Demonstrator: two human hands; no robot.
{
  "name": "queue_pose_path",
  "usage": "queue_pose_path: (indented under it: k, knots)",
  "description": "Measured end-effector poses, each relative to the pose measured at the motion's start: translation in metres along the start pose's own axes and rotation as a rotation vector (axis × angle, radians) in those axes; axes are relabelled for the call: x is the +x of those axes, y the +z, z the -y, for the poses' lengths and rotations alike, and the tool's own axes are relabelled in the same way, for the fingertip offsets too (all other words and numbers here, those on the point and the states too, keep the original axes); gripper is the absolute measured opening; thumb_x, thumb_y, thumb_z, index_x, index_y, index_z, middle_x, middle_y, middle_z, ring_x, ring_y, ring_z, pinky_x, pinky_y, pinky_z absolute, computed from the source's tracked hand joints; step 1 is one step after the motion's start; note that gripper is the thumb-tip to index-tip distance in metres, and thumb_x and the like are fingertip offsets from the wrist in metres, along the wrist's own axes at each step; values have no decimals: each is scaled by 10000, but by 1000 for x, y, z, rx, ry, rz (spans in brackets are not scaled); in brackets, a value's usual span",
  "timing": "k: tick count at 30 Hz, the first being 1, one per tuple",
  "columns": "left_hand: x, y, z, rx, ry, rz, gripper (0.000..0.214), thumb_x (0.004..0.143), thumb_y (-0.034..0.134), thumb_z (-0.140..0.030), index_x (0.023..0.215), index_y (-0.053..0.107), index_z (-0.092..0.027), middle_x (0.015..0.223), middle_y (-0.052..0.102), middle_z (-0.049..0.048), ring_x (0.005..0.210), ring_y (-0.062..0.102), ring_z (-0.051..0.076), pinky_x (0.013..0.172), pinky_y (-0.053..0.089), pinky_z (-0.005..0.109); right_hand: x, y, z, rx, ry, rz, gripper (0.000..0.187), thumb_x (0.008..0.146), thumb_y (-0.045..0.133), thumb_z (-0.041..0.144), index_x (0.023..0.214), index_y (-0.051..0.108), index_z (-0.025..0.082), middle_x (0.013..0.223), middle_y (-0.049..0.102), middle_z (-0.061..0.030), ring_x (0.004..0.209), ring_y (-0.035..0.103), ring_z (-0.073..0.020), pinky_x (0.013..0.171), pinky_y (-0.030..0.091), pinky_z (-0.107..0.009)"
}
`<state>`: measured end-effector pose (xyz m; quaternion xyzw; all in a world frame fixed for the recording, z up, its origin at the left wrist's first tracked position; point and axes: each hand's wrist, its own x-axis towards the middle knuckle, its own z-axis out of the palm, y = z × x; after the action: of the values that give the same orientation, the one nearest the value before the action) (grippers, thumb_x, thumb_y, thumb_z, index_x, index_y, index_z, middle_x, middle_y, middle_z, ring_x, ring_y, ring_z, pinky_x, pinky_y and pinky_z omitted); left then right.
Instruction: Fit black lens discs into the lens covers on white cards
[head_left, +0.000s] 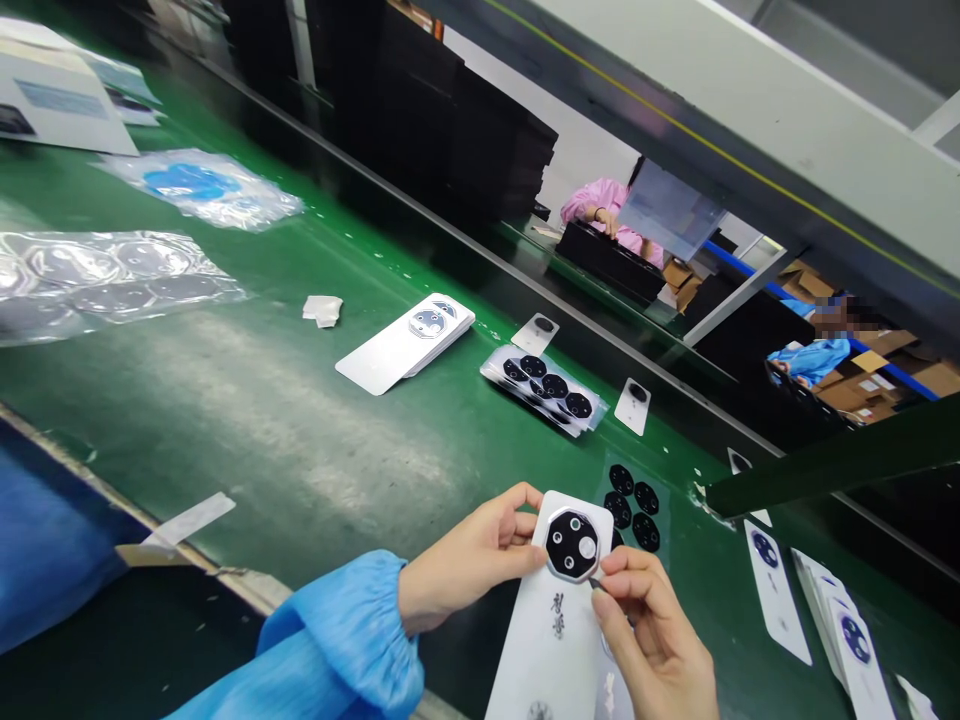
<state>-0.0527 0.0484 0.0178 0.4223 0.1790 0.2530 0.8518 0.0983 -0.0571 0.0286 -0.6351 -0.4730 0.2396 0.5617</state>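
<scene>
A white phone back cover [536, 650] with dark printed characters lies tilted at the bottom middle. In its raised camera ring sits a black octagonal sticker [561, 546] with several holes. My left hand [476, 550] grips the cover's upper left edge, thumb by the ring and fingers curled behind. At the ring's lower right, my right hand [656, 630] is closed in a pinch; a small dark tip shows between thumb and finger, too little to name. Just behind the cover lies a clear sheet of black octagonal stickers [646, 498], partly hidden by it.
Ahead on the green bench [262, 400] are a stack of white covers [390, 350] and a pile of sticker sheets [555, 385]. More covers [855, 640] lie at right, near a slanted green post [840, 475]. Plastic bags [112, 275] lie left. Co-workers are beyond.
</scene>
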Motion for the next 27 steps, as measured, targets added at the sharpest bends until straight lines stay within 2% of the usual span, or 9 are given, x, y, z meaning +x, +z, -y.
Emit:
queue_pose_path:
  k: [9, 27]
  knots:
    - [1, 2, -2, 19, -8, -25, 360, 730, 705, -320, 940, 447, -182, 822, 676, 30, 753, 609, 156, 716, 439, 296, 1, -2, 2, -41, 27, 20, 184, 803, 639, 369, 750, 603, 197, 932, 560, -72, 809, 574, -176, 669, 501, -259]
    - [1, 1, 0, 16, -11, -14, 338, 736, 702, -310, 936, 458, -189, 827, 677, 22, 763, 624, 167, 724, 444, 304, 3, -2, 6, -159, -49, 30, 163, 812, 618, 340, 739, 597, 197, 927, 579, -82, 823, 584, -199, 630, 494, -271]
